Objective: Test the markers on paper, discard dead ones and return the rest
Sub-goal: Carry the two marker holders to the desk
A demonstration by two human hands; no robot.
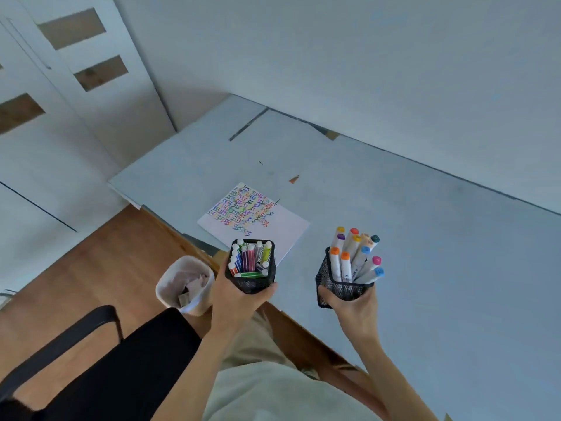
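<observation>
Both mesh cups of markers are up in the air, just in front of the scribbled paper (253, 220) lying on the desk (425, 223). Left hand (239, 302) has fingers wrapped around the cup of thin pens (250, 265); right hand (353, 308) grips the cup of chunky white markers (341, 282). A bin (185, 285) with paper scraps sits on the floor left of the paper.

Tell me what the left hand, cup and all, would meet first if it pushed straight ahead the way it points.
Most likely the paper. The left hand grips its mesh cup aimed forward over the desk edge, and the scribbled sheet lies directly beyond. Height above the desk is unclear, so it might pass over.
</observation>
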